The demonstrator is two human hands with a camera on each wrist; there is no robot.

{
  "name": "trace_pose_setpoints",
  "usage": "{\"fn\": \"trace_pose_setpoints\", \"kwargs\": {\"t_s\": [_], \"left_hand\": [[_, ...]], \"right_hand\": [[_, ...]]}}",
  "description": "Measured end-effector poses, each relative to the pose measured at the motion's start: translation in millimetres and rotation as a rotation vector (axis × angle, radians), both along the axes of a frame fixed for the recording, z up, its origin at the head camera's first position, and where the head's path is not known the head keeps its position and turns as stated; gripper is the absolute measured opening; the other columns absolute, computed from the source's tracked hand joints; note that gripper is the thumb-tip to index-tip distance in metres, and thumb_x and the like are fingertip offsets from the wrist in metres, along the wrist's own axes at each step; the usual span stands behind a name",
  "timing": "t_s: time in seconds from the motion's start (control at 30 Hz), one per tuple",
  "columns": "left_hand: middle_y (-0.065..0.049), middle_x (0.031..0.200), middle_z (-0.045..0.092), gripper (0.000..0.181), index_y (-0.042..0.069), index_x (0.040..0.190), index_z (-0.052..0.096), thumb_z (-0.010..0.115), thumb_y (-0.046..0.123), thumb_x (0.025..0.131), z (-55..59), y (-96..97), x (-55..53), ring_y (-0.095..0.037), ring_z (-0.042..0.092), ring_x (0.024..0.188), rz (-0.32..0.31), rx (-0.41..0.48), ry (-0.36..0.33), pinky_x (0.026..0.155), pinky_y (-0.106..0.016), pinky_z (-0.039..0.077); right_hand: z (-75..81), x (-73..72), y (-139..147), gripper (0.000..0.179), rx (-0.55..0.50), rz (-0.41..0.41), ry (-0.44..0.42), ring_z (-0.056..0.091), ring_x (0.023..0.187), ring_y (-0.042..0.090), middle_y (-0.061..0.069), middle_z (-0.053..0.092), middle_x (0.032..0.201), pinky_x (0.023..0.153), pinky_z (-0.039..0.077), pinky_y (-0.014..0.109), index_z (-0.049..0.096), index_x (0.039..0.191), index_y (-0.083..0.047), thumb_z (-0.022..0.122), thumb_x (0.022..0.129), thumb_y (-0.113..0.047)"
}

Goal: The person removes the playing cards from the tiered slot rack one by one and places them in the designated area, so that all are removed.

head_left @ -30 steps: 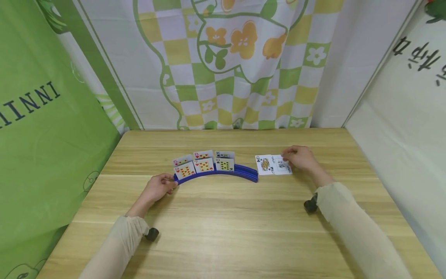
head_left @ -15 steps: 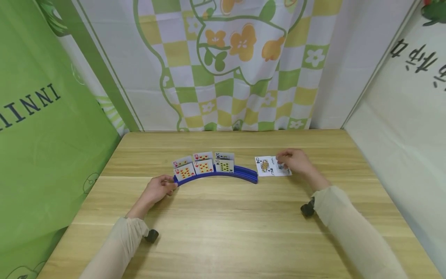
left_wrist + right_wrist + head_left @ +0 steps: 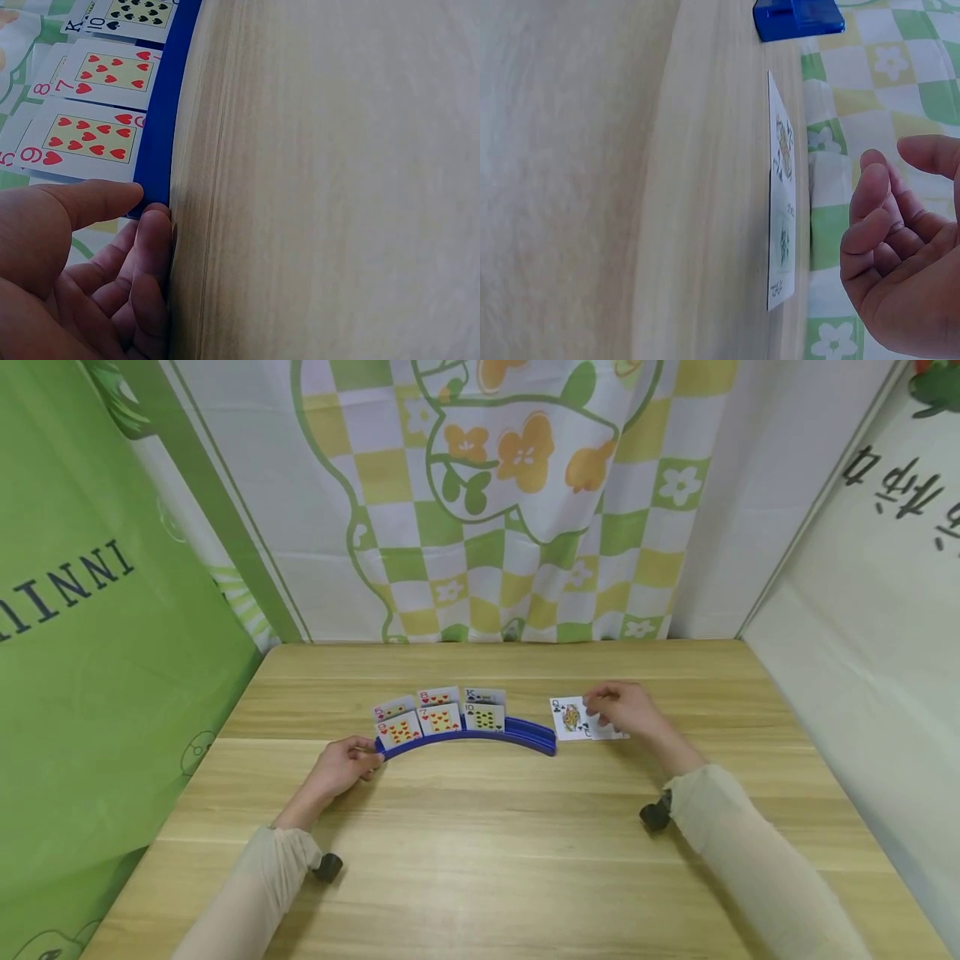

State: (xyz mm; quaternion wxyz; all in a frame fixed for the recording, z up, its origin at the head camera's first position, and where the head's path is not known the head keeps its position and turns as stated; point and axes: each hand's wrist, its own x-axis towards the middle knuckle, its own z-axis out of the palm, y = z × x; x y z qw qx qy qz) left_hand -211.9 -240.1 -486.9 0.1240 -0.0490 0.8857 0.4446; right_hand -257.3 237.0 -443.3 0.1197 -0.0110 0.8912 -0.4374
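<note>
A curved blue card holder (image 3: 531,739) stands on the table, with playing cards upright in two rows. At its left end my left hand (image 3: 345,767) pinches the rim between thumb and fingers; the left wrist view shows the thumb (image 3: 105,201) on the blue end beside the nine of hearts (image 3: 86,141). A queen of clubs (image 3: 568,720) and a joker-like card (image 3: 782,244) lie flat, overlapping, right of the holder. Above them hovers my right hand (image 3: 628,708), fingers loosely curled, thumb apart, nothing held. It partly covers the second card in the head view.
The wooden table (image 3: 480,860) runs to a checked, flowered curtain (image 3: 510,568) at the back. A green cloth (image 3: 112,693) hangs on the left and a white one (image 3: 855,635) on the right. Each wrist bears a small black camera (image 3: 327,867).
My right hand has shifted left, from the outer card toward the queen. The flat cards have hardly moved. My left hand has stayed on the holder's end.
</note>
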Motion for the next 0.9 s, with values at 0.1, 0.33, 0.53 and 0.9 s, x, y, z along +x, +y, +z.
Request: {"fn": "trace_pose_setpoints", "kwargs": {"t_s": [0.1,0.33,0.53,0.9], "left_hand": [[-0.013,0.093,0.073,0.039,-0.003,0.124,0.059,0.069,0.020,0.093,-0.9,0.1,-0.1,-0.014,0.066,0.069,0.008,0.008,0.003,0.064,-0.026,0.047],[-0.013,0.093,0.074,0.038,-0.004,0.123,0.059,0.069,0.018,0.093,-3.3,-0.4,-1.1,-0.012,0.066,0.068,0.014,0.027,0.011,0.065,-0.027,0.048],[-0.012,0.093,0.074,0.038,-0.003,0.123,0.060,0.068,0.019,0.093,-2.7,0.2,-1.1,-0.013,0.066,0.069,0.018,0.026,0.006,0.066,-0.027,0.048],[-0.014,0.094,0.074,0.038,-0.003,0.124,0.060,0.068,0.019,0.094,-2.0,0.1,0.0,-0.013,0.066,0.069,0.010,0.013,0.010,0.067,-0.027,0.047]], "right_hand": [[0.6,0.9,-2.9,0.033,-0.013,0.010,0.002,0.064,0.086,0.023,0.018,0.070,0.112,0.065,0.049,0.028,0.063,0.124,-0.004,0.051,0.102,-0.026],[2.0,4.0,-10.1,0.031,-0.054,0.022,0.012,0.064,0.082,0.021,0.020,0.071,0.110,0.062,0.048,0.026,0.064,0.122,-0.002,0.054,0.101,-0.023],[2.1,8.0,-17.2,0.031,-0.049,0.040,0.022,0.065,0.084,0.025,0.020,0.071,0.108,0.062,0.048,0.026,0.064,0.121,-0.001,0.055,0.100,-0.023],[6.9,15.7,-31.3,0.032,-0.081,0.050,0.008,0.064,0.084,0.026,0.019,0.071,0.105,0.064,0.049,0.027,0.064,0.121,-0.003,0.057,0.099,-0.024]]}}
